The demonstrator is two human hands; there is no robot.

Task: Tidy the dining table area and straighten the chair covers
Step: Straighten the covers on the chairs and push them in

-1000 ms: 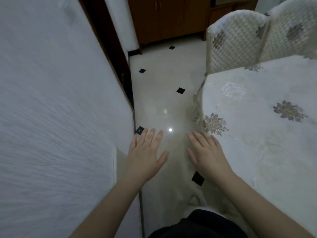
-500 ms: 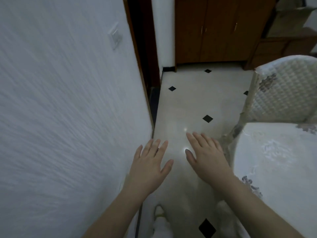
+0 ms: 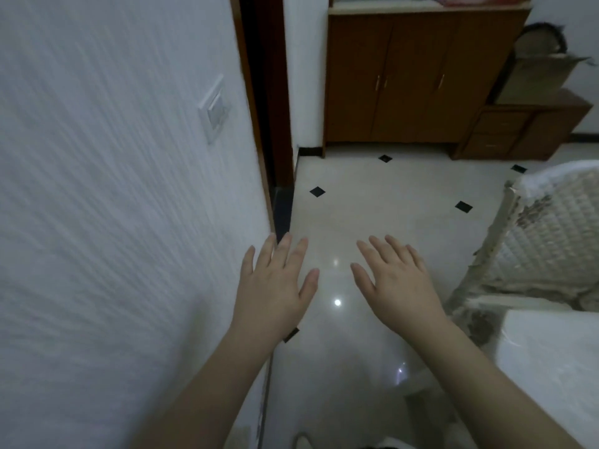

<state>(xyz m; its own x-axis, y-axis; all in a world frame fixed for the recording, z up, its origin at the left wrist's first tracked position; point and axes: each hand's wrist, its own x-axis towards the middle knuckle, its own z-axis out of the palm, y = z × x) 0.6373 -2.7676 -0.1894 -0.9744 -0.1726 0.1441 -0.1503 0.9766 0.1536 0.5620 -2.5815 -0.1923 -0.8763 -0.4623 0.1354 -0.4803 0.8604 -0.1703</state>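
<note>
My left hand (image 3: pixel 275 286) and my right hand (image 3: pixel 398 283) hover side by side over the floor, palms down, fingers straight and spread, holding nothing. At the right edge stands a chair with a cream quilted cover (image 3: pixel 551 234) bearing a floral patch; its cover looks rumpled along the left side. Below it shows a corner of the table under a white cloth (image 3: pixel 551 358). Both hands are left of the chair and table and touch neither.
A white textured wall (image 3: pixel 113 222) with a light switch (image 3: pixel 215 108) fills the left. A dark doorway frame (image 3: pixel 269 92) follows it. A brown wooden cabinet (image 3: pixel 411 79) and low drawer unit (image 3: pixel 518 131) stand at the back. Pale tiled floor (image 3: pixel 372 202) lies ahead.
The view has swung left and up, away from the table. The table and chairs slid to the right edge, the cabinet came into view. Both hands stayed open and side by side.
</note>
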